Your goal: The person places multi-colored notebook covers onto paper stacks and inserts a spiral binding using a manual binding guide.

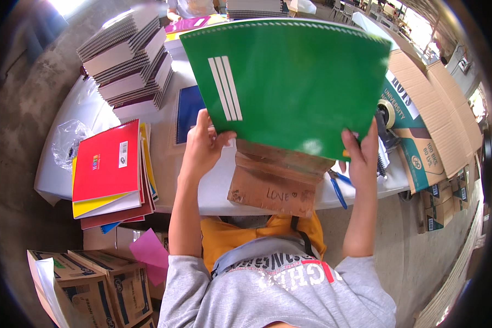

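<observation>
A green notebook point(290, 90) with a row of binding holes or coil along its far edge is held up over the table. Three white bars mark the left of its cover. My left hand point(203, 145) grips the near left corner, thumb on the cover. At the near right corner my right hand point(362, 153) pinches the other side. Below the notebook stands a brown cardboard piece point(273, 191) with handwriting, partly hidden by it. Blue-handled pliers point(339, 188) lie beside it, close under my right hand. A blue notebook point(188, 115) lies past my left hand.
Stacks of spiral-bound notebooks point(128, 60) rise at the far left. Nearer is a pile topped by a red notebook point(106, 161), next to clear plastic point(68, 143). An open carton point(421, 120) and a tape roll point(386, 113) are at right. Boxes point(93, 284) stand low at left.
</observation>
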{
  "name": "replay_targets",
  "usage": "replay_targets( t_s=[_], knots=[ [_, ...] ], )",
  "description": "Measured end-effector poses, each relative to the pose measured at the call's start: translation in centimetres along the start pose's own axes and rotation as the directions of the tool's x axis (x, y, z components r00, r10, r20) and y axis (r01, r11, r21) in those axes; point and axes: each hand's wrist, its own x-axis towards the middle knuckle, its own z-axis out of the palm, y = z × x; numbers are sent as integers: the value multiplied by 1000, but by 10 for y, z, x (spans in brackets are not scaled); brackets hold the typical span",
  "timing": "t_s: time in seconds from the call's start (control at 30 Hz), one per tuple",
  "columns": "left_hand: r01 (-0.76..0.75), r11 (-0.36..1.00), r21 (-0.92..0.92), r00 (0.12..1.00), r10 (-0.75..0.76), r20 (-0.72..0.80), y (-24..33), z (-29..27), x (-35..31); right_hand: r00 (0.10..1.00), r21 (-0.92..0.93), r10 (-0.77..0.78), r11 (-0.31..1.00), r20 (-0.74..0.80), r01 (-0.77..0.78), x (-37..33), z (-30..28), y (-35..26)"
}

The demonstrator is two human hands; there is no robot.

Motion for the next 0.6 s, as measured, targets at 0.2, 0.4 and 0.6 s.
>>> replay_targets(
  t_s=[0.2,0.4,0.6],
  knots=[
    [-63,984,-167,996,50,-79,-42,12,9,984,-244,-63,964,168,104,34,8,-8],
    [-74,980,-185,994,56,-99,-80,26,-15,951,-406,-81,891,299,203,27,-4,14],
    [91,983,157,996,-86,-35,-98,35,-54,875,-117,207,978,437,-173,1,-69,62]
  ],
)
